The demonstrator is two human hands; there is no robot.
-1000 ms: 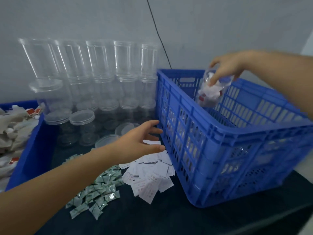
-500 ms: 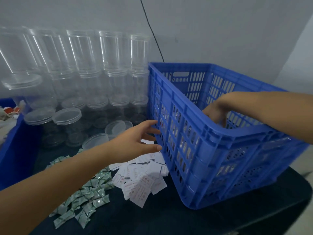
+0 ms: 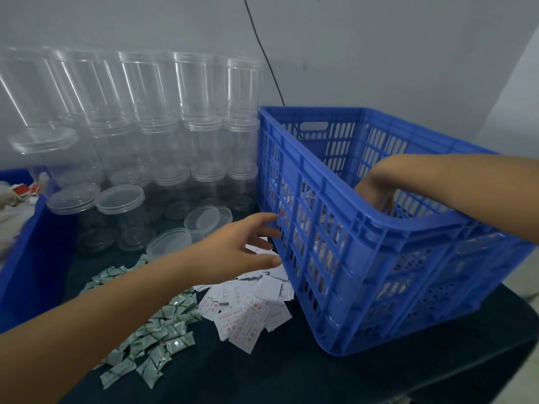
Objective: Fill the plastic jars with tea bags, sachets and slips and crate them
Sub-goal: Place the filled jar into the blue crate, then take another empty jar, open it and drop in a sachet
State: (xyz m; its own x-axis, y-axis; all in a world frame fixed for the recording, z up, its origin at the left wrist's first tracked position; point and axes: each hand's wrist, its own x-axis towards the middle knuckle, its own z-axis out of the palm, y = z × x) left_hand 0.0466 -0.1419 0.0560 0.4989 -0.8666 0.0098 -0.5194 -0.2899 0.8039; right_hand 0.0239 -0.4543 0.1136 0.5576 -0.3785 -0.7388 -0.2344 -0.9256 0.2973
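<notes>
The right hand (image 3: 376, 191) is deep inside the blue crate (image 3: 379, 228), below the rim; its grip cannot be determined, and no jar is visible in it. Set any jar upright on the crate floor and lift straight up, clear of the near rim. The left hand (image 3: 242, 249), fingers spread and holding nothing, hovers above the paper slips (image 3: 250, 313) beside the crate wall. Sachets (image 3: 151, 339) lie left of the slips; the stacked empty jars (image 3: 163, 135) crowd the rear — withdraw along the open front.

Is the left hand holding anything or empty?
Empty: the left hand hovers with fingers spread above the paper slips, beside the blue crate.
</notes>
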